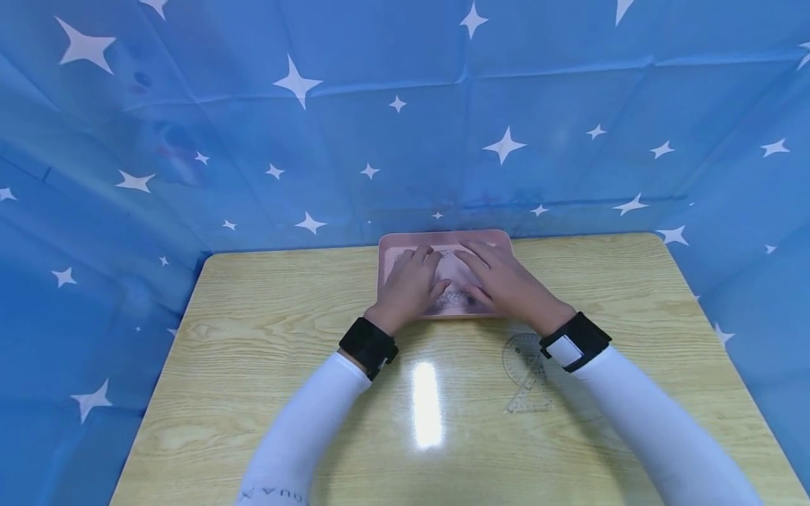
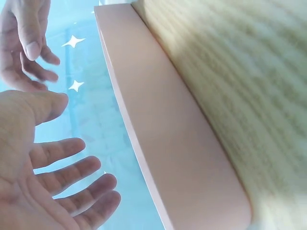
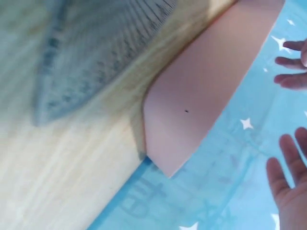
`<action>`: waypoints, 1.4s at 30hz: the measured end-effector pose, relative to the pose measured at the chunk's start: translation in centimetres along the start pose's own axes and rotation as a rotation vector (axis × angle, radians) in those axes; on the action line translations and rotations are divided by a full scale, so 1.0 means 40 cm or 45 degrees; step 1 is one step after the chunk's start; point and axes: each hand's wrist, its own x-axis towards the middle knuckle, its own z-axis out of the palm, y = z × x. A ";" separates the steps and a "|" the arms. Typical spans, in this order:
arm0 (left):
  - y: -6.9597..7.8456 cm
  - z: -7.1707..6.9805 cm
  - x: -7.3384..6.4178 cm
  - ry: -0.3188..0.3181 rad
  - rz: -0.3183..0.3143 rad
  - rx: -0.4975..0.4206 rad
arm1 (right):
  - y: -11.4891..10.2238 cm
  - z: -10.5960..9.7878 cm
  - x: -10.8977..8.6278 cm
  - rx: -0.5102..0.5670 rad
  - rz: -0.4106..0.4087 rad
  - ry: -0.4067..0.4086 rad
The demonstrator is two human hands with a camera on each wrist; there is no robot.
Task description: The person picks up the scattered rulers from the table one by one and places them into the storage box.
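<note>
1. While both hands sit over the pink case (image 1: 445, 242) at the far edge of the worktop (image 1: 266, 337), we see the left hand (image 1: 410, 287) and right hand (image 1: 506, 281) palm-down on its top in the head view.
2. Left grip: released, fingers (image 2: 67, 148) spread and fairly straight in the left wrist view, clutching nothing.
3. Right grip: released too, fingers (image 3: 288, 158) straight in the right wrist view, nothing pinched.
4. Whether palms truly press the case or hover just above it, we cannot tell; the wrist views show a gap between fingers and case.
5. Case lies flat, its back edge up against the blue star-print cloth (image 1: 405, 126), roughly centred left to right.
6. We note a clear protractor and set square (image 1: 526, 372) lying flat on the worktop just beside the right wrist, near the case but apart from it.
7. Black wrist straps (image 1: 369, 346) and white sleeves (image 1: 304, 436) on both arms.
</note>
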 end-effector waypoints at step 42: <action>0.095 0.035 -0.225 0.210 0.089 -0.269 | -0.037 0.013 -0.327 0.089 0.145 -0.008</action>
